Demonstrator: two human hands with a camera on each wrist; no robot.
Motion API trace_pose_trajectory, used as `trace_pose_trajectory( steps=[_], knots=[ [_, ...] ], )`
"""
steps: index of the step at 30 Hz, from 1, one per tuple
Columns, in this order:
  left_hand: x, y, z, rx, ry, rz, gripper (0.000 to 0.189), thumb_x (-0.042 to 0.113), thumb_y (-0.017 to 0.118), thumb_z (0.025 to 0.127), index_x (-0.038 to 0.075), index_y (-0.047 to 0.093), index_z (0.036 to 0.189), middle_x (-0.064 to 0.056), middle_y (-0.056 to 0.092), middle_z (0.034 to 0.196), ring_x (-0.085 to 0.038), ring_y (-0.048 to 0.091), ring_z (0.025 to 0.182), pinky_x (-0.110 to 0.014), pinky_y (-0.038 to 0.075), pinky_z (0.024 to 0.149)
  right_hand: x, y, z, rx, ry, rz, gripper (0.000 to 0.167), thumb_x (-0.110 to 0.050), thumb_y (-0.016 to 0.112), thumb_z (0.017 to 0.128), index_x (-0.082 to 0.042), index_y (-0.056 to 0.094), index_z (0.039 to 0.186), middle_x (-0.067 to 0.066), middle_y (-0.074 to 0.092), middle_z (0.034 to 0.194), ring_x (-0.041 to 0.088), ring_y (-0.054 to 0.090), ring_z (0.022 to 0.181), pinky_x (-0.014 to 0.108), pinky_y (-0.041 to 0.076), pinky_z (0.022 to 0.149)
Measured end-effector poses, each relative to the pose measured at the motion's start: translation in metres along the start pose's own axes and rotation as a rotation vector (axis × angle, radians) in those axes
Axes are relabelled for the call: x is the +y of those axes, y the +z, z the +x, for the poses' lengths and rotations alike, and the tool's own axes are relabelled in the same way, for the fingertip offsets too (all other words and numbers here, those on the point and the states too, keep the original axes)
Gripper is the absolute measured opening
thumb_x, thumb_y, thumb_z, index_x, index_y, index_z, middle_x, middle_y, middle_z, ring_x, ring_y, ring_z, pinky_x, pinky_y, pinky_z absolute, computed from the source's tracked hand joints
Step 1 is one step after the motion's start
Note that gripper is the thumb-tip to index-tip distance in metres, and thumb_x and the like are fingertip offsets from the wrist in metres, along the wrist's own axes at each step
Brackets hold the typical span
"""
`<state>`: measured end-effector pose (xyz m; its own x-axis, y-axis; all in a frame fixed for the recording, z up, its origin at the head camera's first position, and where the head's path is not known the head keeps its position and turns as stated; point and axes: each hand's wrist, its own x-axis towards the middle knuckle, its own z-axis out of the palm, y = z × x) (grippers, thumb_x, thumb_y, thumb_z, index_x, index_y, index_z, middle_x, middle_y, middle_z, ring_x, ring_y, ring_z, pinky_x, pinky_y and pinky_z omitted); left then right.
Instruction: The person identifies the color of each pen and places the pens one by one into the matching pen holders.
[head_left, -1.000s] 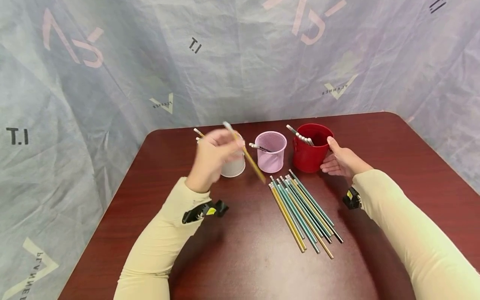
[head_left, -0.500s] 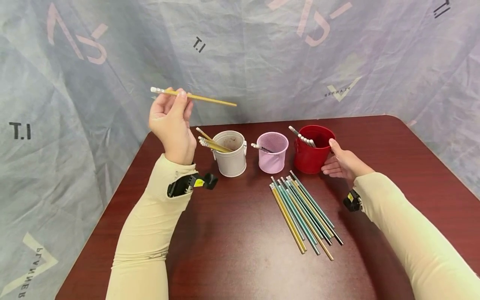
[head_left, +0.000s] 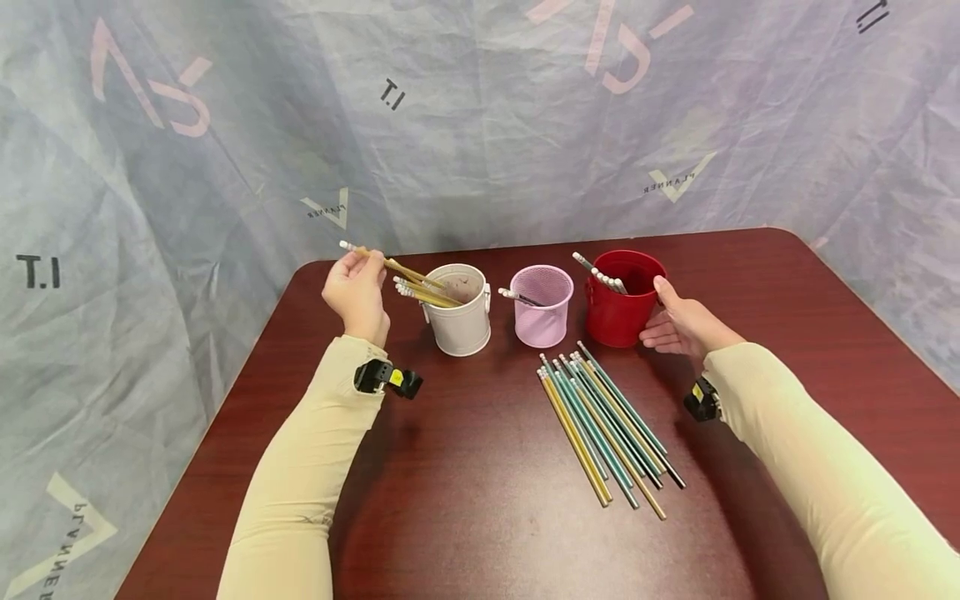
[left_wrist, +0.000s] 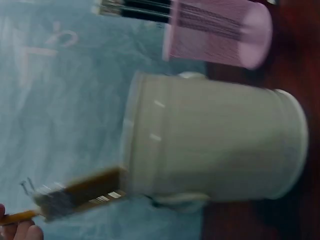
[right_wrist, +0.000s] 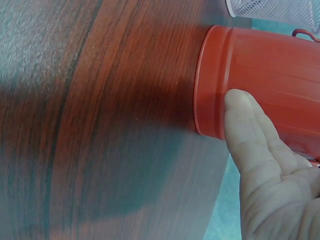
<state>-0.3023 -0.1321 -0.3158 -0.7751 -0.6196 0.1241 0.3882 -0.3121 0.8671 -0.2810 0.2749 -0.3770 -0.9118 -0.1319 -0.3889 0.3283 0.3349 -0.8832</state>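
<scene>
My left hand [head_left: 356, 293] pinches a yellow pencil [head_left: 390, 265] near its eraser end, and the tip dips into the white cup [head_left: 457, 321], which holds several yellow pencils. In the left wrist view that cup [left_wrist: 215, 145] fills the frame, with the pencil [left_wrist: 80, 192] at its rim. My right hand [head_left: 678, 325] rests with straight fingers against the side of the red cup [head_left: 618, 304], and the right wrist view shows one of its fingers [right_wrist: 250, 130] lying on the red cup [right_wrist: 265, 70]. A pink mesh cup [head_left: 542, 308] stands between the two cups.
Several loose pencils [head_left: 603, 421], teal, yellow and dark, lie side by side on the dark red table [head_left: 480, 500] in front of the cups. A grey printed cloth [head_left: 225, 150] hangs behind and to the left. The table's edge runs close behind the cups.
My left hand lifted the yellow pencil up and left above the table, then lowered it until its tip entered the white cup. The right hand stayed on the red cup.
</scene>
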Motion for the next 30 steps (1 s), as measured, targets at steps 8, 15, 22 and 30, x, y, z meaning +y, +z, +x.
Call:
trace_pose_trajectory(
  steps=[8,15,22,30],
  knots=[
    [-0.02,-0.008,0.006,-0.065,-0.035,0.13,0.013,-0.009,0.067,0.08,-0.009,0.066,0.093,-0.008,0.068,0.077,-0.006,0.062,0.062,-0.019,0.052,0.059,0.0,0.002,0.0,0.02,0.005,0.003,0.093,-0.064,0.021,0.095,0.021,0.034,0.13,0.007,0.067,0.089,0.016,0.068,0.079,0.03,0.055,0.081],
    [-0.018,-0.015,0.01,-0.128,-0.175,0.253,0.018,0.003,0.069,0.086,-0.007,0.068,0.101,0.002,0.069,0.075,-0.004,0.061,0.061,-0.02,0.052,0.06,-0.002,0.002,-0.001,0.025,0.004,-0.01,0.091,-0.063,0.02,0.096,0.02,0.034,0.129,0.008,0.066,0.09,0.016,0.067,0.08,0.03,0.055,0.082],
    [-0.008,-0.016,0.021,-0.243,-0.27,0.452,0.008,0.005,0.067,0.087,-0.002,0.069,0.092,0.01,0.063,0.06,-0.002,0.061,0.059,-0.021,0.051,0.062,-0.002,0.0,0.0,0.028,0.001,-0.001,0.091,-0.063,0.02,0.096,0.02,0.035,0.129,0.008,0.067,0.089,0.015,0.067,0.077,0.031,0.055,0.082],
    [-0.024,-0.018,0.018,-0.348,-0.208,0.68,0.025,0.007,0.066,0.09,-0.009,0.068,0.109,-0.015,0.069,0.104,0.001,0.059,0.063,-0.023,0.054,0.07,-0.002,0.002,-0.004,0.018,0.007,0.007,0.095,-0.065,0.02,0.095,0.023,0.032,0.131,0.009,0.068,0.091,0.017,0.068,0.08,0.032,0.054,0.084]
  ],
)
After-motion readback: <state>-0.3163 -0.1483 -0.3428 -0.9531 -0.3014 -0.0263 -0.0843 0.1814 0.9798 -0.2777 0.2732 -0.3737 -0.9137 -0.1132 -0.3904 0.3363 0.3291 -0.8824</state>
